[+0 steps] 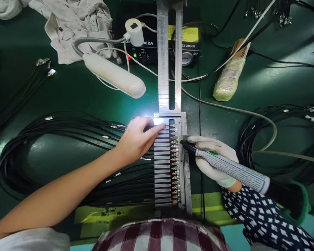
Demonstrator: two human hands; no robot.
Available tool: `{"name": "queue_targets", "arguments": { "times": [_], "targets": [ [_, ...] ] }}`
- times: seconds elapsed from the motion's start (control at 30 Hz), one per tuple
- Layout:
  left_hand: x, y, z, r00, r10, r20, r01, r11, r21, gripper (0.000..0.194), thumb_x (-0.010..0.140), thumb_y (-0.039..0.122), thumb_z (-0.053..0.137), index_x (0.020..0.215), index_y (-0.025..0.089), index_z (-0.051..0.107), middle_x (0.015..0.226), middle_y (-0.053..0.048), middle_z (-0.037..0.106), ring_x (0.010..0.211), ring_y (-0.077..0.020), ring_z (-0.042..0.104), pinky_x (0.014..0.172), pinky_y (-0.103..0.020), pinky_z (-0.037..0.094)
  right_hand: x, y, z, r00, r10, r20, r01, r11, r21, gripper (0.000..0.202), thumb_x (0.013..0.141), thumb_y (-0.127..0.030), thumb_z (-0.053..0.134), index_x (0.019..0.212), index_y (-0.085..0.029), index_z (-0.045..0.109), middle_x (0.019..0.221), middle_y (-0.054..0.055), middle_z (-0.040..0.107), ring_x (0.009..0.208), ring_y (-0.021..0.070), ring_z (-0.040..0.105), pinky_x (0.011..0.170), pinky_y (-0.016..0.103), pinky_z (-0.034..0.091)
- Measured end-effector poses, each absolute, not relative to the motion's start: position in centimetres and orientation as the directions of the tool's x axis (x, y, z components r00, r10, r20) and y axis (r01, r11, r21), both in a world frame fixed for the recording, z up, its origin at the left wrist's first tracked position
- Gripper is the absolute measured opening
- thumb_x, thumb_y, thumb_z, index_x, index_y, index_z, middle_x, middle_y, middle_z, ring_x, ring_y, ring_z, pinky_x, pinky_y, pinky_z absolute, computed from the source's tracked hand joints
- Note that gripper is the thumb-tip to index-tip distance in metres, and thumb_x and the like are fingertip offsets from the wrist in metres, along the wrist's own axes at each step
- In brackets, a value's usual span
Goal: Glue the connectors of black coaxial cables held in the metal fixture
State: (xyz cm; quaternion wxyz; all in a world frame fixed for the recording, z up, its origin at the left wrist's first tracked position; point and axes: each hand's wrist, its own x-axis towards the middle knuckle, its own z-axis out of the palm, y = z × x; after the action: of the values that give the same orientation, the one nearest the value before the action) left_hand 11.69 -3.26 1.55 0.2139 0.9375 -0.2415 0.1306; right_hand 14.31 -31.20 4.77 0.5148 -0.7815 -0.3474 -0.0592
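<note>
My bare left hand [137,138] lies over the left side of a slotted metal fixture [162,166], its index finger stretched out and touching the topmost cable. Its other fingers are partly hidden beneath the hand. Thin black cables [136,178] run through the slots, ending in a column of small metal connectors [174,164] with orange and green parts. In a white glove, my right hand [216,155] grips a glue dispensing syringe [232,169] with a printed white label and a black rear end. The syringe's dark tip points at the fixture's right rail, beside the upper connectors.
A white lamp [115,75] on a bendy neck shines from above left. Behind the slotted metal bar [163,52] stands a black dispenser box [146,52]. Cable coils lie left and right [247,139]. A wrapped block [229,78] and a cloth [75,28] lie farther back.
</note>
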Motion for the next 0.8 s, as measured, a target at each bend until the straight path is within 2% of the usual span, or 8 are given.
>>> {"name": "queue_targets", "arguments": {
  "times": [0.2,0.8],
  "targets": [
    [11.66,-3.25,1.51,0.857,-0.388,0.340,-0.501,-0.783,0.370,0.035,0.100,0.020,0.050,0.133,0.024,0.061,0.102,-0.011,0.061,0.093,-0.0225,0.054,0.078,-0.038,0.044,14.67,-31.01,4.58,0.762,0.495,0.418,0.589,-0.261,-0.765,0.015,0.087,-0.024,0.072,0.102,-0.022,0.067,0.109,0.009,0.076,0.095,0.0266,0.075,0.083,0.037,0.065],
    [11.68,-3.23,1.69,0.856,-0.394,0.336,-0.502,-0.787,0.357,0.035,0.100,0.019,0.050,0.133,0.022,0.060,0.101,-0.010,0.059,0.091,-0.0218,0.053,0.076,-0.036,0.043,14.34,-31.14,4.86,0.763,0.487,0.425,0.589,-0.254,-0.767,0.015,0.086,-0.023,0.073,0.100,-0.023,0.068,0.106,0.008,0.076,0.092,0.0263,0.076,0.080,0.036,0.065]
  ]
}}
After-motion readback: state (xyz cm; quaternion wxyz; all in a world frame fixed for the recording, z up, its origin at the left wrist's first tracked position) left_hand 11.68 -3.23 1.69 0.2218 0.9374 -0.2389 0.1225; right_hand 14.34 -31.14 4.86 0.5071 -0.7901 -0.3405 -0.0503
